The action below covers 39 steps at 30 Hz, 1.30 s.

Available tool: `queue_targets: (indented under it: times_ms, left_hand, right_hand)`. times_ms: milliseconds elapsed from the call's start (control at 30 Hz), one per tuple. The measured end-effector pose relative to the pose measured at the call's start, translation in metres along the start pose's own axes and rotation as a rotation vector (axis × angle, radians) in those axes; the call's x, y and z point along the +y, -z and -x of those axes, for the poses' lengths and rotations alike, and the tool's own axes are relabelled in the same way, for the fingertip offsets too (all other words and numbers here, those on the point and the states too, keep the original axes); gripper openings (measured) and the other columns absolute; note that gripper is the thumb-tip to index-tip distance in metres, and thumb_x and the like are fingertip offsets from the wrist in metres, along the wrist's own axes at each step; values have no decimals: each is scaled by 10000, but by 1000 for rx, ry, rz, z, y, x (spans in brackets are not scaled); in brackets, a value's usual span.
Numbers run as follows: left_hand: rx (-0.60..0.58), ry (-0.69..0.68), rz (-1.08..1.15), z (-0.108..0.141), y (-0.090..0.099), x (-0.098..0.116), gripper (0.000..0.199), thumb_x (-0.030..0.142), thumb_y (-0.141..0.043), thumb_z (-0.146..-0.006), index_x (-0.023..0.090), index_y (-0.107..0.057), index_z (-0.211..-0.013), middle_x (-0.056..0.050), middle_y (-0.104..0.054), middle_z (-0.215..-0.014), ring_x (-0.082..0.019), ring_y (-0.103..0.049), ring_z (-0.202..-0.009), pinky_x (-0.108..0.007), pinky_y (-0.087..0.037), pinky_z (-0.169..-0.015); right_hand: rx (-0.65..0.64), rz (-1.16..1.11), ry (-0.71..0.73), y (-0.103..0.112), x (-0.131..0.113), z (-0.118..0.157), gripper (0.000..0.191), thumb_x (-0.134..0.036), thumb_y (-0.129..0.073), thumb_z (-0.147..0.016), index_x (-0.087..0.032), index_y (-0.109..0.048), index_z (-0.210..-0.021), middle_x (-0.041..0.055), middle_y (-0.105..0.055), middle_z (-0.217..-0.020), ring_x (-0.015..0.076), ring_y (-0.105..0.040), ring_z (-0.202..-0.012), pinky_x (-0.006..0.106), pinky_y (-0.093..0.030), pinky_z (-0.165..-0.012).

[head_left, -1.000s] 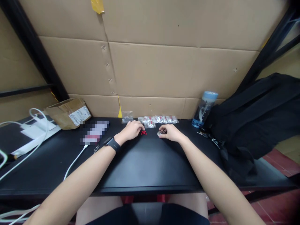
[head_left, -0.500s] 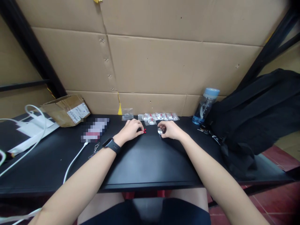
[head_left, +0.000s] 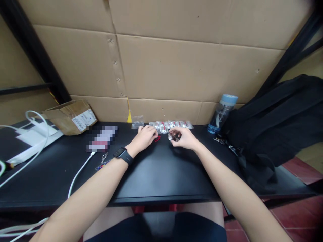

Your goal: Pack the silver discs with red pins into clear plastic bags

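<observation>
Above the black desk, my left hand (head_left: 146, 137), with a black watch on its wrist, is closed with its fingertips on a small red cord-like piece (head_left: 157, 138). Part of that piece is covered by the fingers. My right hand (head_left: 186, 138) grips a round, shiny silver disc (head_left: 170, 137) by its edge, between thumb and fingers. A small gap separates the disc from the red piece. Just behind both hands lies a row of clear bags (head_left: 164, 129) holding similar silver discs with red bits. Another clear plastic bag (head_left: 137, 121) rests left of that row.
A cardboard wall (head_left: 161, 74) stands behind the desk (head_left: 161, 178). To the left are an opened carton (head_left: 68, 117), a blurred-out phone (head_left: 103, 137), a white cable (head_left: 78, 174) and a keyring (head_left: 104, 161). A water bottle (head_left: 222, 114), keys (head_left: 219, 140) and a black backpack (head_left: 275, 124) are right.
The disc in my right hand has moved slightly left and tilted. My left hand has shifted a little right and up along with the red piece.
</observation>
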<state>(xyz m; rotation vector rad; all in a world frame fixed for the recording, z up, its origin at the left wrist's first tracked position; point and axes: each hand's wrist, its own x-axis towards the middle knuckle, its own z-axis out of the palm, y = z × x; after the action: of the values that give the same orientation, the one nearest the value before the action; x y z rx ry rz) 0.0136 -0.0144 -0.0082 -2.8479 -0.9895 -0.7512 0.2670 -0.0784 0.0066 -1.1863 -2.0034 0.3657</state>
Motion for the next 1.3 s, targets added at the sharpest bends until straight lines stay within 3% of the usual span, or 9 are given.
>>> queue_targets:
  times_ms: [233, 367, 533, 800, 1067, 1300]
  left_hand:
    - [210, 96, 222, -1, 20, 28, 97, 310, -600, -979, 240, -663, -957, -21, -743, -1042, -222, -641, -1051, -372, -365, -895]
    - [292, 124, 133, 1, 27, 43, 71, 307, -656, -949, 256, -705, -937, -28, -758, -1091, -262, -611, -1170, -429, -309, -956]
    - [358, 160, 138, 1, 32, 51, 77, 324, -681, -940, 275, -733, -969, -26, -763, -1099, -252, -621, -1143, -430, -300, -947]
    - [344, 118, 150, 2, 32, 59, 117, 343, -644, -973, 288, -746, -956, -3, -761, -1035, -236, -623, -1101, -436, -268, -929]
    - [367, 120, 151, 4, 30, 67, 120, 321, -627, -968, 272, -737, -969, -52, -614, -1278, -265, -536, -1229, -432, -291, -967]
    - [356, 124, 204, 5, 28, 67, 107, 271, -605, -958, 244, -704, -988, -66, -597, -1288, -267, -528, -1245, -438, -323, -1004]
  right_hand:
    - [202, -276, 76, -7, -21, 0, 421, -198, -789, -672, -222, -666, -1075, 46, -741, -1081, 214, -721, -930, 302, -504, -740]
    - [228, -476, 9, -12, -28, 0, 401, -226, -801, -677, -226, -659, -1051, 63, -705, -1105, 224, -703, -974, 291, -535, -704]
    - [215, -682, -56, -17, -29, 1, 409, -224, -830, -663, -236, -654, -1033, 62, -682, -1117, 213, -679, -985, 287, -562, -708]
    - [185, -807, -49, -24, -29, 2, 453, -226, -864, -676, -257, -651, -1074, 55, -682, -1166, 212, -672, -1040, 319, -577, -808]
    - [194, -755, 10, -23, -37, 5, 438, -244, -868, -694, -272, -668, -1083, 52, -678, -1153, 214, -662, -1048, 321, -581, -804]
    - [192, -710, 35, -24, -39, 6, 448, -268, -879, -700, -262, -668, -1095, 70, -693, -1184, 228, -669, -1076, 338, -583, -816]
